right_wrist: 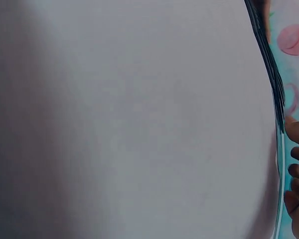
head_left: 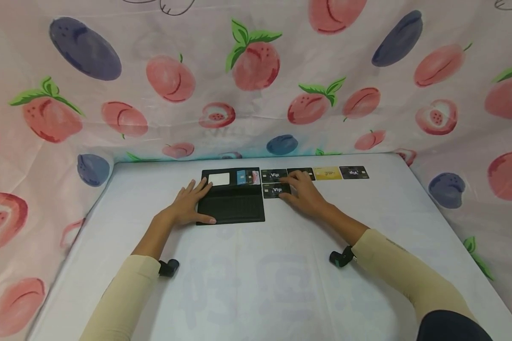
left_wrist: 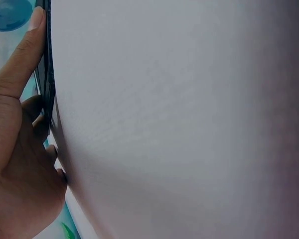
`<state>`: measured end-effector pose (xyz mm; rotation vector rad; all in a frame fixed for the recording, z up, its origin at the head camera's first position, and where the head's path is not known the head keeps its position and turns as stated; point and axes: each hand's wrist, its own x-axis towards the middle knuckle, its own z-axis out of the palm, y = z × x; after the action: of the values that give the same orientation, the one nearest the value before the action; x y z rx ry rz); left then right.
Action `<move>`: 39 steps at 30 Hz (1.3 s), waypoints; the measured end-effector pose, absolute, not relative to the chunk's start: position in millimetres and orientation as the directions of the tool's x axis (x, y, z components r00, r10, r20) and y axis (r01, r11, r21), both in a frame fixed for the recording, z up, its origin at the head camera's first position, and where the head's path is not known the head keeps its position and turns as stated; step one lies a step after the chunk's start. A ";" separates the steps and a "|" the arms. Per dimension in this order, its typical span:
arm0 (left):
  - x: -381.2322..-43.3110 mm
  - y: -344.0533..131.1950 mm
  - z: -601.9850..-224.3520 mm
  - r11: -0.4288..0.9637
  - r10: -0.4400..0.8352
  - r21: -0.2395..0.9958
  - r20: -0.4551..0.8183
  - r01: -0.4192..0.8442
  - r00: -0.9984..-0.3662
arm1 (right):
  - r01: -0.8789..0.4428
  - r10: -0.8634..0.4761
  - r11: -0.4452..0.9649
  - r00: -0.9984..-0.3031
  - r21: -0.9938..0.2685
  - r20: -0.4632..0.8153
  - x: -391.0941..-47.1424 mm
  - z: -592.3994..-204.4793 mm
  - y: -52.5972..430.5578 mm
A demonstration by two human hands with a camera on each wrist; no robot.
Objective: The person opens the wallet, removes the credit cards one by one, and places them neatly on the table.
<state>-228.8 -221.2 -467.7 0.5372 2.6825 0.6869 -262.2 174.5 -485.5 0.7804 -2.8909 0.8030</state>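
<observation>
An opened black wallet (head_left: 230,203) lies flat, with a white panel (head_left: 219,179) and several cards (head_left: 241,177) in its upper half. My left hand (head_left: 187,203) rests spread over the wallet's left edge, thumb on the lower corner and fingers at the upper part. Just right of the wallet lies a black Vip card (head_left: 273,191). My right hand (head_left: 305,193) holds this card at its right end, thumb at the lower edge and index finger at the upper edge. In the right wrist view, the fingers (right_wrist: 297,172) are bent, and the card itself is hidden.
Above the held card, a row runs to the right: another black Vip card (head_left: 273,175), a dark card (head_left: 309,171) partly behind my right hand, a gold card (head_left: 327,173) and a black card (head_left: 354,172). A fruit-patterned curtain (head_left: 256,132) hangs behind the white table (head_left: 247,284).
</observation>
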 end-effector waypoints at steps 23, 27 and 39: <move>-230.2 -222.2 -468.6 0.824 0.429 0.489 -0.207 0.287 -0.879 | -0.555 -0.503 0.717 -0.831 -0.421 0.238 -290.1 -475.6 117.1; -230.5 -222.7 -468.5 0.822 0.430 0.491 -0.206 0.287 -0.879 | -0.561 -0.523 0.732 -0.826 -0.386 0.210 -296.0 -472.1 105.0; -230.6 -223.3 -468.5 0.820 0.435 0.494 -0.207 0.290 -0.876 | -0.555 -0.549 0.775 -0.828 -0.301 0.113 -308.6 -470.2 76.3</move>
<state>-230.6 -223.3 -468.5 0.5519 2.6917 0.6582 -308.6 76.3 -470.2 0.9152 -2.9421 0.5075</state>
